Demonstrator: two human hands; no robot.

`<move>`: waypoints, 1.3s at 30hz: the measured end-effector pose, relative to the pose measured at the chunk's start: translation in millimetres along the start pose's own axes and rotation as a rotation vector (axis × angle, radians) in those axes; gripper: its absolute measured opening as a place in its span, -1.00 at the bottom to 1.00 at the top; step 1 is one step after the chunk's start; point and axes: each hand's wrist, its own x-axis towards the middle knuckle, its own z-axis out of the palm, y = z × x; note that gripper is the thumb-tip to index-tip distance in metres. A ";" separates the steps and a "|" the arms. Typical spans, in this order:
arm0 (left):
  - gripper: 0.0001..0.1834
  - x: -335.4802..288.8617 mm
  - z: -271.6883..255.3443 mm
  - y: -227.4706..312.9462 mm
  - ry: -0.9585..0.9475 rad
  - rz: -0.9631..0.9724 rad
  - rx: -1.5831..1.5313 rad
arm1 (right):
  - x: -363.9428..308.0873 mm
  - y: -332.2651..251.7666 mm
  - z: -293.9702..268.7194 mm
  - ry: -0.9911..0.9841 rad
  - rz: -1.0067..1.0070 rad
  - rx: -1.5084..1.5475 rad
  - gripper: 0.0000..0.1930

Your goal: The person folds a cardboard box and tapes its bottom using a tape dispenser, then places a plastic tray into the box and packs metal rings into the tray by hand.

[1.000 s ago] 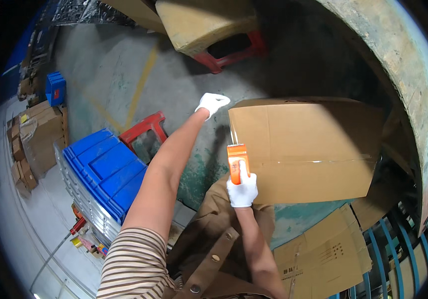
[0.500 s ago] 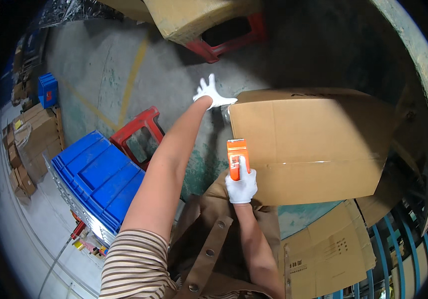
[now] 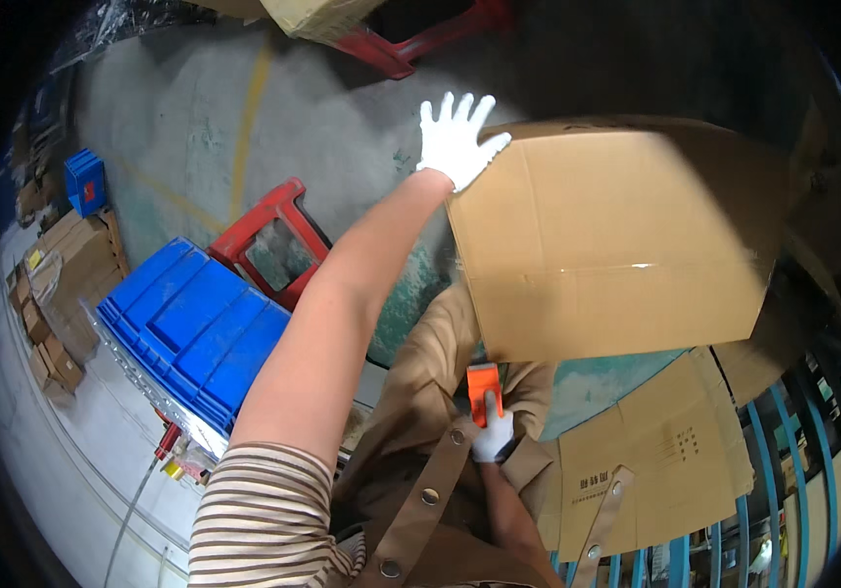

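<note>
The left hand is spread wide, gripping nothing, its thumb at the corner of the carton, which lies to its right. Below, the right hand is wrapped around an orange hand tool. Unclamped, the carton could slide if knocked; the tool's tip, near its edge, might scuff it.

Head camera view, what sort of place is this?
Probably a warehouse or packing area: a large cardboard box is in front of the person, more cartons are piled at far left, and a yellow line marks the floor.
</note>
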 end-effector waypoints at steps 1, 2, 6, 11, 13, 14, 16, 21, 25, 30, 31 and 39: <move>-0.22 -0.4 1.8 0.9 0.000 0.005 0.009 | -18.5 11.2 -2.9 -0.001 0.011 -0.007 -0.34; -0.22 -0.3 3.1 0.6 0.006 0.000 0.020 | -36.8 23.6 -0.8 -0.046 0.099 -0.007 -0.32; -0.22 -1.1 4.6 -6.5 0.024 -0.011 0.055 | -77.4 55.9 22.6 -0.119 0.251 -0.084 -0.26; -0.22 0.1 8.7 -0.5 -0.006 -0.027 0.087 | -66.7 60.7 19.1 -0.065 0.222 -0.014 -0.16; -0.22 1.0 8.0 -1.8 0.011 -0.020 0.074 | -71.9 71.3 28.0 -0.075 0.250 -0.010 -0.16; -0.22 0.2 7.3 -0.7 0.012 -0.019 0.073 | -73.9 77.0 32.6 -0.082 0.277 -0.009 -0.15; -0.22 2.1 9.1 5.6 0.021 -0.008 0.053 | -87.9 91.3 35.7 -0.135 0.335 0.001 -0.15; -0.23 -2.2 8.5 1.1 -0.017 -0.018 0.078 | -87.4 85.6 42.3 -0.147 0.323 -0.077 -0.18; -0.22 2.5 6.8 2.9 0.006 -0.010 0.051 | -69.2 92.2 45.9 -0.011 0.301 -0.010 -0.23; -0.22 -6.1 7.0 -15.6 0.007 -0.022 0.063 | 16.7 45.4 32.9 -0.327 0.369 -0.296 -0.31; -0.22 -9.7 4.8 -21.0 -0.014 -0.038 0.072 | 44.3 30.8 31.0 -0.397 0.353 -0.324 -0.39; -0.20 17.5 -4.4 36.6 -0.028 -0.010 -0.034 | 76.7 136.6 -23.0 -0.855 0.453 -0.400 -0.38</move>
